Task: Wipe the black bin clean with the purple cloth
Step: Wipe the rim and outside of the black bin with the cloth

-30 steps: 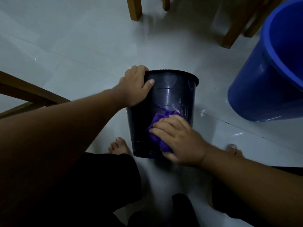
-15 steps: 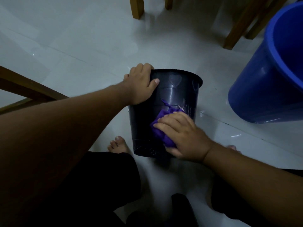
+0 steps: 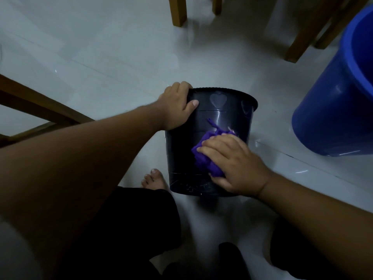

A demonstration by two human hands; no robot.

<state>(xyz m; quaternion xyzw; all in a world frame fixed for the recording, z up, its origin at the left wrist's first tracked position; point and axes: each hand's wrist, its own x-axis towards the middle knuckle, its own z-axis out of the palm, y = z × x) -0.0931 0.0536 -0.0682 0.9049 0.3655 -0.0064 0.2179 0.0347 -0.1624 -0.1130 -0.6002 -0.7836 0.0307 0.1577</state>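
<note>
A black bin [image 3: 220, 116] with heart shapes near its rim stands on the pale tiled floor in front of me. My left hand [image 3: 177, 107] grips its rim on the near left side, thumb on the outer wall. My right hand [image 3: 232, 160] presses a crumpled purple cloth [image 3: 203, 156] flat against the bin's near outer wall, low on the right. Most of the cloth is hidden under my fingers; a thin purple strand [image 3: 212, 123] trails upward on the wall.
A large blue bucket [image 3: 335, 98] stands close to the right of the bin. Wooden chair legs [image 3: 177, 11] rise at the back, and a wooden frame [image 3: 40, 110] lies at the left. My bare foot [image 3: 154, 178] rests just left of the bin's base.
My right hand has slid the purple cloth slightly up and to the right along the bin's wall. My left hand keeps its grip on the rim.
</note>
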